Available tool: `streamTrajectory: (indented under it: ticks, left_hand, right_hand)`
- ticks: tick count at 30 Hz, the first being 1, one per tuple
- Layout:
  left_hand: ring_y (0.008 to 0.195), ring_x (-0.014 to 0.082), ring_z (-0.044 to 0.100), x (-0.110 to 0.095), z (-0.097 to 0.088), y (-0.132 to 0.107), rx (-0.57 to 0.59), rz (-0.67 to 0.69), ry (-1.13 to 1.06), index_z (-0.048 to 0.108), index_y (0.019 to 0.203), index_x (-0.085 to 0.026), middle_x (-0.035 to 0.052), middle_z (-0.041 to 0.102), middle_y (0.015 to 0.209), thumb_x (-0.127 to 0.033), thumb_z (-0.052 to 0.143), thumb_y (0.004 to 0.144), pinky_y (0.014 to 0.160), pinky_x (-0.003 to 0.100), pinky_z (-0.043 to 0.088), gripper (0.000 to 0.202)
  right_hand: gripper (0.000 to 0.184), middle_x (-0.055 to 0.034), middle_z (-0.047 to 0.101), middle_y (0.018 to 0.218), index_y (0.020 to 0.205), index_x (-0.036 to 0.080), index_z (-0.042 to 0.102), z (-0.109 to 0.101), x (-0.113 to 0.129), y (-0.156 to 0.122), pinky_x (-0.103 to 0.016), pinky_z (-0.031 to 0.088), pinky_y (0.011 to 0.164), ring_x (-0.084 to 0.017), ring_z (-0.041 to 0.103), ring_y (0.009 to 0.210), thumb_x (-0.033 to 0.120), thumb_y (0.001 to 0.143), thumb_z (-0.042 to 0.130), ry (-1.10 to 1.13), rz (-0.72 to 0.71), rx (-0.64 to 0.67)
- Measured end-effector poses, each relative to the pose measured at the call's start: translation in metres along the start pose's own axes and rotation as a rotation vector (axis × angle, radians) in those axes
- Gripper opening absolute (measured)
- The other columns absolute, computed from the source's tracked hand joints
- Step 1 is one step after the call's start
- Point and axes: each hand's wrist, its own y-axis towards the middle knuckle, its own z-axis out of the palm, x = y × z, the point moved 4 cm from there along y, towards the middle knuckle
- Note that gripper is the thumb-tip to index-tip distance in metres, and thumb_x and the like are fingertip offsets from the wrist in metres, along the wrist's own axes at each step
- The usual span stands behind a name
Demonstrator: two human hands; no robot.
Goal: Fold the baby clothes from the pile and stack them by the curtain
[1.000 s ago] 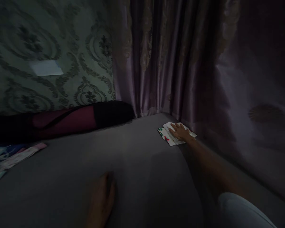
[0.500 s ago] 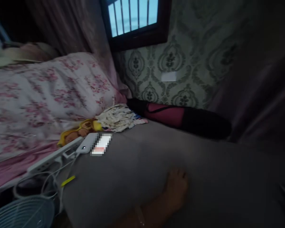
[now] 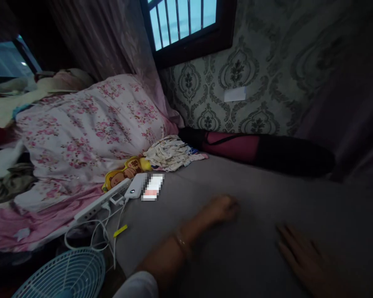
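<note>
My left hand, with a bracelet at the wrist, is over the grey bed sheet. Its fingers look curled into a loose fist, blurred by motion, and no object shows in it. To the right, my right hand is low over the same sheet, fingers stretched out and apart, holding nothing. Left of my hands lie a white power bank with a cable and a phone whose screen is pixelated. A crumpled patterned cloth sits behind them.
A white power strip with cables runs along the bed's left edge, near a yellow strip. A blue fan grille stands at lower left. A long black and maroon bag lies against the wall. Floral bedding is heaped at left.
The view has turned left. My left hand has moved up and forward over the sheet, with more of its forearm and sleeve showing. My right hand has come into view at lower right.
</note>
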Motion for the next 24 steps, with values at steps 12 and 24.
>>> streamTrajectory:
  ticks: [12,24]
  left_hand:
    - [0.107,0.0250,0.059,0.189,-0.211,-0.050,-0.493,-0.652,0.434,0.061,0.115,-0.011,0.0155,0.064,0.114,-0.014,0.040,0.086,0.090,0.034,0.045,0.036]
    - [0.122,0.0289,0.051,0.266,-0.268,-0.036,-0.387,-0.718,0.584,0.047,0.132,-0.010,0.0174,0.048,0.138,-0.005,0.049,0.069,0.099,0.036,0.042,0.064]
  right_hand:
    - [0.047,-0.0083,0.055,0.136,0.107,0.026,0.069,0.009,0.002,-0.015,-0.066,0.030,0.097,-0.038,0.037,0.132,0.023,0.088,0.026,-0.300,-0.364,-0.094]
    - [0.063,-0.0063,0.043,0.146,0.137,0.024,0.052,-0.003,0.016,-0.003,-0.051,0.033,0.108,-0.029,0.041,0.133,0.059,0.089,0.031,-0.215,0.008,0.053]
